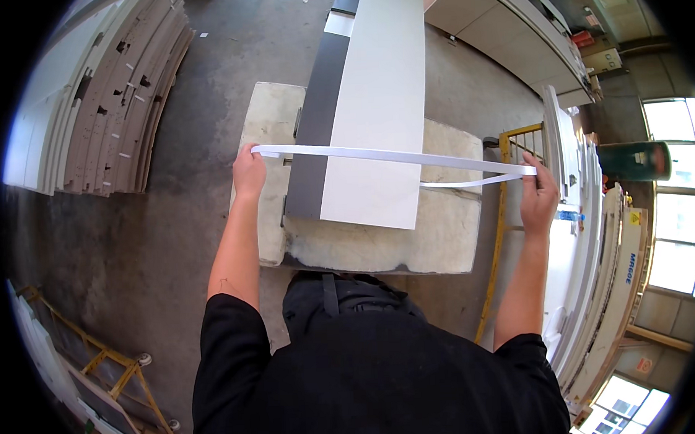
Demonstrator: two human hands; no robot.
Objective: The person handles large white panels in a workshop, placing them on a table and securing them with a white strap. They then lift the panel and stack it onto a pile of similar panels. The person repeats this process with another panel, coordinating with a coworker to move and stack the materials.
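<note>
A long, narrow white strip (376, 154) is stretched nearly level across the front of my body. Its left end is pinched in my left hand (249, 173), and my right hand (540, 191) grips the other end. The strip doubles back at the right hand, with a second length running below the upper one. Beneath it lies a long white panel (378, 93) with a dark grey side (311, 130), pointing away from me. That piece rests on a pale, worn board-topped support (364, 247).
Brown-edged panels (121, 95) stand stacked at the far left. A yellow-framed cart (504, 227) with upright boards is close on the right. Another yellow frame on casters (111, 363) stands at the lower left. A long pale unit (502, 35) lies at the far right.
</note>
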